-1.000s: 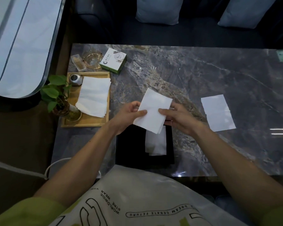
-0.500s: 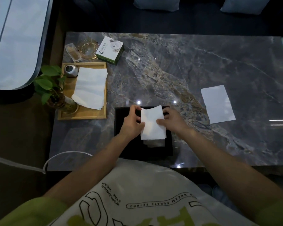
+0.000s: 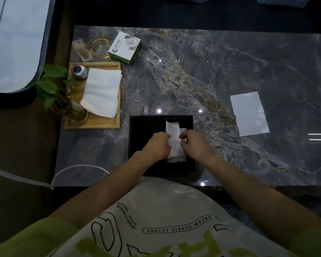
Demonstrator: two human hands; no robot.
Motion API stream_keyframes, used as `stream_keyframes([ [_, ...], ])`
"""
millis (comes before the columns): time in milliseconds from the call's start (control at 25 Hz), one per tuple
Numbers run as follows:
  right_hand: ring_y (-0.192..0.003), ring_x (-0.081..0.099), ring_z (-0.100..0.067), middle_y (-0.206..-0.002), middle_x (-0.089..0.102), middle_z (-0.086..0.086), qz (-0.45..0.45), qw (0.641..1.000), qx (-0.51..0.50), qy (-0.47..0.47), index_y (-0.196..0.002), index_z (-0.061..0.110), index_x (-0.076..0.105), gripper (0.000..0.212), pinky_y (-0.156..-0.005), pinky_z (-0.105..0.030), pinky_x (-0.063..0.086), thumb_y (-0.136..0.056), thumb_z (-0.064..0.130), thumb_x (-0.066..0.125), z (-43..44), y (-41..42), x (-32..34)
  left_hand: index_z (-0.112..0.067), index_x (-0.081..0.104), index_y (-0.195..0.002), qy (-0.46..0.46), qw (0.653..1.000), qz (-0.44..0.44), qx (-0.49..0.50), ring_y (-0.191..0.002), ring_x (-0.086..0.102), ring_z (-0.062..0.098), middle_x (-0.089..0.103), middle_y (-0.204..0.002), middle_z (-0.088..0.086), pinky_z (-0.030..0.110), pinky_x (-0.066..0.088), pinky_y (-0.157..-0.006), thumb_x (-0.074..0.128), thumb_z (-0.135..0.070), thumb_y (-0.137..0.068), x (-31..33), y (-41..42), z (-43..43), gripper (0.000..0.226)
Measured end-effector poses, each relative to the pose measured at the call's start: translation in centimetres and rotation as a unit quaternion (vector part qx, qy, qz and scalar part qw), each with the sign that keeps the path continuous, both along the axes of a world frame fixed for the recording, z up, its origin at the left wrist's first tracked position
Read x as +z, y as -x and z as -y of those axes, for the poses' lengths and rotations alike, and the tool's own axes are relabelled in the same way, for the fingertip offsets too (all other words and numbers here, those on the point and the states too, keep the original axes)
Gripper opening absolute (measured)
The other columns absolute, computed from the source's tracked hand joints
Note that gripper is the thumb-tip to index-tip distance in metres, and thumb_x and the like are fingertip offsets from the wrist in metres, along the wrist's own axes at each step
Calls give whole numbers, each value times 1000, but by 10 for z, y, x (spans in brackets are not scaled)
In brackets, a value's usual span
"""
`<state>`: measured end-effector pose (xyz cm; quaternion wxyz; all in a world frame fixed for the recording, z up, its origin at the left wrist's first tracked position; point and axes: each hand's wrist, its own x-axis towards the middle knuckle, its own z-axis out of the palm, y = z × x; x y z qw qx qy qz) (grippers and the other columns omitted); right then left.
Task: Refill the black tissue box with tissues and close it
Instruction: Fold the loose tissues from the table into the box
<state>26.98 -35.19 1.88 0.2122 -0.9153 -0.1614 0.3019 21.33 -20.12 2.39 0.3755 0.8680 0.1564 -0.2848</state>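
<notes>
The black tissue box (image 3: 143,130) lies flat at the near edge of the marble table. A folded white tissue (image 3: 173,140) sits over its right half, pressed down into it. My left hand (image 3: 157,145) pinches the tissue's left edge and my right hand (image 3: 195,143) pinches its right edge, fingers curled. A stack of white tissues (image 3: 102,95) rests on the wooden tray (image 3: 93,124) to the left. Another flat white tissue (image 3: 249,113) lies on the table to the right.
On the tray stand a small metal pot (image 3: 79,71) and a potted green plant (image 3: 59,95). Behind it are a glass ashtray (image 3: 99,46), a small clear box (image 3: 81,50) and a white-green carton (image 3: 125,47). A white cable (image 3: 78,168) loops at the near left.
Both hands brought the tissue down from above the table onto the black box and narrowed it between them. The camera view shifted forward.
</notes>
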Motion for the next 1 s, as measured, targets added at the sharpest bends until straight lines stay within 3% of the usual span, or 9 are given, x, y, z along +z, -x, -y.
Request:
stream_keyframes([
  [80, -103, 66, -23, -114, 70, -8, -3, 1000, 16, 23, -119, 12, 67, 31, -87, -37, 54, -90, 14, 55, 0, 0, -3, -6, 59, -80, -13, 999, -32, -34, -73, 60, 20, 58, -81, 8, 31, 53, -66, 52, -3, -86, -3, -2, 4, 10],
  [120, -104, 66, -23, -116, 70, -7, -3, 999, 27, 39, -118, 14, 67, 31, -88, -39, 54, -90, 17, 55, -1, 0, -4, -6, 55, -75, -20, 998, -44, -43, -70, 58, 19, 56, -78, 7, 31, 52, -63, 53, -3, -85, -5, -4, 5, 11],
  [280, -103, 65, -25, -117, 68, -5, 3, 996, 44, 76, -114, 18, 67, 29, -85, -39, 54, -88, 19, 53, 1, 0, -6, 1, 58, -102, -49, 994, -55, -86, -98, 60, 29, 55, -114, 18, 37, 54, -86, 56, -7, -87, -11, -10, 11, 17],
  [440, -102, 62, -30, -116, 63, -8, 34, 987, 104, 115, -112, 13, 64, 28, -79, -38, 50, -88, 16, 50, 5, -1, -8, 3, 55, -113, -67, 993, -45, -91, -104, 55, 33, 46, -124, 21, 32, 46, -82, 55, -7, -88, -14, -9, 16, 26],
  [680, -105, 64, -24, -121, 66, -3, 3, 1000, 5, 25, -126, 19, 59, 36, -86, -38, 53, -91, 21, 53, 7, -4, -11, -2, 61, -122, 3, 992, 67, 107, -110, 62, 23, 63, -121, 13, 32, 53, -92, 64, -16, -88, -9, 1, 19, 37],
  [760, -100, 64, -22, -116, 66, -4, -30, 998, -56, -24, -127, 18, 57, 36, -84, -39, 55, -91, 18, 55, 6, -4, -11, -9, 69, -111, 53, 973, 88, 207, -95, 65, 11, 69, -105, 3, 21, 54, -80, 71, -22, -85, -3, 1, 17, 30],
  [840, -85, 66, -21, -111, 64, -6, -103, 978, -155, -96, -126, 15, 55, 35, -69, -36, 59, -92, 13, 56, 3, -5, -9, -14, 70, -99, 93, 954, 77, 275, -89, 63, 8, 66, -95, -4, 15, 48, -71, 74, -19, -81, -2, -2, 16, 19],
  [920, -62, 63, -17, -105, 64, -10, -177, 945, -232, -148, -128, 12, 51, 36, -48, -26, 52, -93, 11, 56, -1, -8, -5, -16, 66, -93, 150, 930, 64, 329, -92, 61, 13, 64, -95, -4, 19, 47, -72, 70, -8, -81, -1, -6, 16, 15],
  [1000, -51, 59, -15, -94, 65, -10, -223, 923, -264, -169, -131, 12, 48, 40, -44, -26, 48, -92, 13, 58, -3, -11, -2, -14, 63, -92, 218, 904, 52, 364, -92, 60, 17, 63, -95, 0, 27, 49, -76, 65, -1, -82, 3, -9, 14, 17],
])
